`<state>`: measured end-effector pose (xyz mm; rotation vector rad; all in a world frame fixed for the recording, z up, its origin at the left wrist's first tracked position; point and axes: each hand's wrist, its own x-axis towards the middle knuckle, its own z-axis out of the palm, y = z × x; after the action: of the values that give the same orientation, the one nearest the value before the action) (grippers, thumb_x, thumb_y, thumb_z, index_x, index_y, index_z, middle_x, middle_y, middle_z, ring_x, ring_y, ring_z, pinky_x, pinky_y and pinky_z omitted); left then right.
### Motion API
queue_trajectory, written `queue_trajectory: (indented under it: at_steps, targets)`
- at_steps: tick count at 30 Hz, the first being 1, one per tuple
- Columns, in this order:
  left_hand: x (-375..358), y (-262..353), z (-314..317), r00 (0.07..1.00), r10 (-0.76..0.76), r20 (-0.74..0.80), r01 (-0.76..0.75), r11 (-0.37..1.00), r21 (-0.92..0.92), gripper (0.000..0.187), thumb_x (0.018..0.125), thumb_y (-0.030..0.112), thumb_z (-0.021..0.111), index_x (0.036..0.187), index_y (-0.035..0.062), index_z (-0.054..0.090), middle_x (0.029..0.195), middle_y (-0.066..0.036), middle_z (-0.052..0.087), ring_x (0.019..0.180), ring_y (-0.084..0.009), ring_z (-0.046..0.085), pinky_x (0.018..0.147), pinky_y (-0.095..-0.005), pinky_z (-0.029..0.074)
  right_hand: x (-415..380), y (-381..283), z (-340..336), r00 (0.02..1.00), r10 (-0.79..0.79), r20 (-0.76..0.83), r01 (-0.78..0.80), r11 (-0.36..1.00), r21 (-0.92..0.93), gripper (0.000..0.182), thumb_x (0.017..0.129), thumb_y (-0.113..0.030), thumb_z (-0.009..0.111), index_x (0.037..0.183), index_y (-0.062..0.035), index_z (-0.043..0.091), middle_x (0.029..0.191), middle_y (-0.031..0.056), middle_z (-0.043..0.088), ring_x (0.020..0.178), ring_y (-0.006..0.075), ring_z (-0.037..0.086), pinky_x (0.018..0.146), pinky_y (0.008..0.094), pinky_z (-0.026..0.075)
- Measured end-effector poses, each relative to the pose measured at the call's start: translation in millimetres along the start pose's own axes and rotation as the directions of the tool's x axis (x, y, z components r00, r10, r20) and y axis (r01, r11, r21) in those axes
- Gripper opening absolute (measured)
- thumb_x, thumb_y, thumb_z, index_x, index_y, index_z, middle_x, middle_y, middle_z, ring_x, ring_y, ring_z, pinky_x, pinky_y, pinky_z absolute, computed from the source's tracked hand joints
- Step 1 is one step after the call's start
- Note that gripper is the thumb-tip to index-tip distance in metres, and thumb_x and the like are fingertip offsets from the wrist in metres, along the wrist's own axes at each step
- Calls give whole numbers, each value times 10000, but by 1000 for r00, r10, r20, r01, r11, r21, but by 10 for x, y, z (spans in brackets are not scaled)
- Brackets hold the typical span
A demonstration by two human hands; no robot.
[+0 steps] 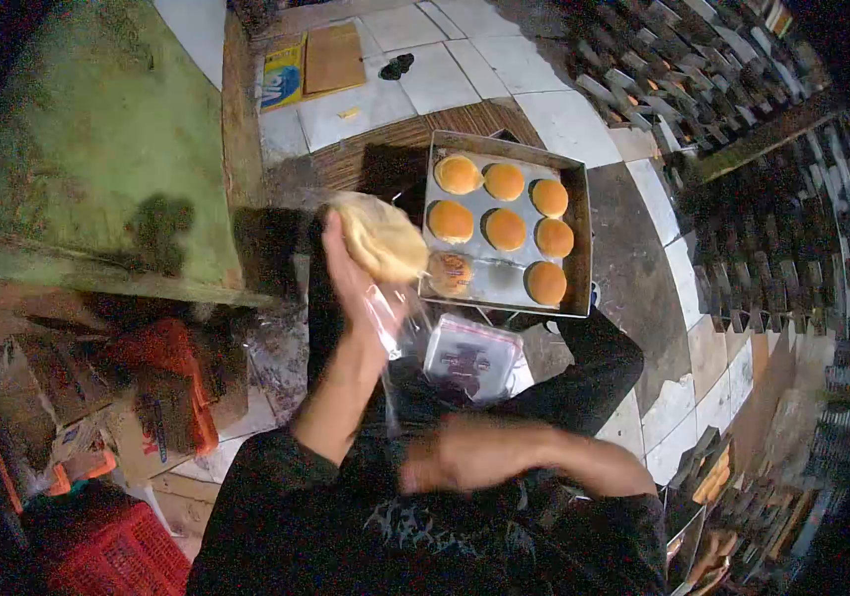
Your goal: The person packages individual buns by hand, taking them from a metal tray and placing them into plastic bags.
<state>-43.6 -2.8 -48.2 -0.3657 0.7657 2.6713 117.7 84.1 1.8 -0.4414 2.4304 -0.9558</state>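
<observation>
My left hand [350,283] is wrapped around a pale bun [378,236], held up beside the left edge of a metal baking tray [585,248]. Clear plastic film [385,323] hangs from the bun and along the wrist. My right hand [445,455] is in front of my black shirt, smeared by motion, so its fingers do not show clearly. Several golden buns [504,229] sit in rows in the tray; the one at the near left, a wrapped bun [451,273], has printed marks over it. Below the tray lies a stack of printed clear bags [472,359].
A green surface [97,149] stands at the left. Beneath it are cardboard boxes [152,427] and a red plastic crate [127,551]. Stacked dark slats [772,219] line the right side. Flat cardboard [335,58] lies on the tiled floor ahead.
</observation>
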Motion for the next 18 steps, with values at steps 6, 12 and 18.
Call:
queue_trajectory:
  at_steps: [6, 12, 18]
  targets:
    - [-704, -33, 35, 877, -446, 179, 452, 892, 8, 518, 856, 493, 394, 1211, 115, 384, 1156, -77, 482, 1047, -235, 485, 901, -412, 393, 9, 310, -378, 535, 193, -822, 209, 913, 350, 912, 553, -267, 805, 1241, 4, 271, 1231, 166, 370, 1135, 262, 382, 933, 377, 354]
    - [-1503, 418, -493, 917, -118, 382, -171, 747, 643, 394, 892, 335, 440, 725, -4, 550, 723, -113, 577, 744, -183, 570, 732, -285, 435, 345, 570, 200, 735, 539, -412, 204, 404, 892, 543, 846, -252, 546, 1292, -54, 308, 1161, 101, 469, 1051, 167, 470, 870, 313, 420]
    - [-1031, 515, -1302, 995, 80, 63, -73, 139, 988, 300, 874, 237, 502, 1030, -6, 422, 863, -80, 542, 709, -132, 508, 635, -253, 405, 653, 764, 1125, 678, 511, -528, 16, 708, 706, 260, 897, -210, 458, 993, 14, 548, 881, 43, 546, 772, 81, 460, 689, 234, 396]
